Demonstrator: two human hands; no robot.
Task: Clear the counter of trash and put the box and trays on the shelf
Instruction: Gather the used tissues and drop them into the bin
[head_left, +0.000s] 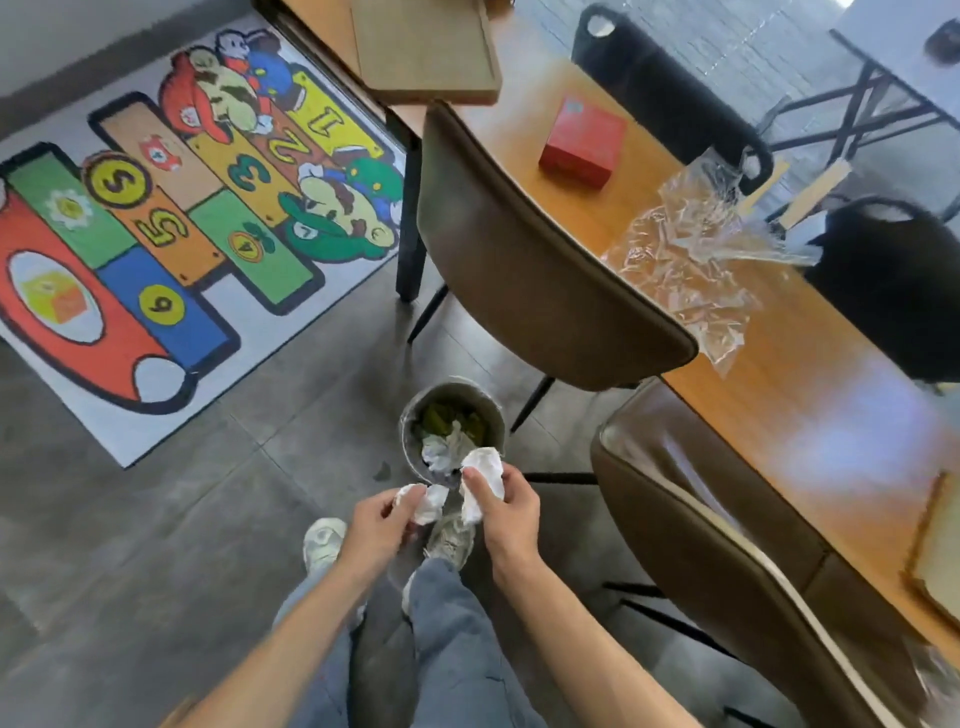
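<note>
Tissue time at the bin. Left hand (376, 525) pinching a crumpled white tissue wad (426, 501) between curled fingers (400, 496), poised just short of the rim of the small round trash bin (493, 415) on the floor. Right hand (506, 512) gripping a second, larger tissue wad (483, 480), fingers wrapped round it, hanging right over the near edge of the bin. Inside already: white paper and something green.

Best play from here, by the look of it: carry both wads further forward over the bin mouth before letting go, since the left one sits outside the rim and would likely land on the tiles by the shoes. Open fingers fully, one wad at a time, low over the opening, because light paper drifts.

Further right, plenty left on the bench (779, 395): wooden tray (426, 57) at the far end, red box (584, 140) beyond the chair back, big crumpled clear plastic wrap (691, 249) hanging over the bench edge, and another tray (937, 540) at the right border. Plastic wrap looks next for the bin; shelf not in view.
</note>
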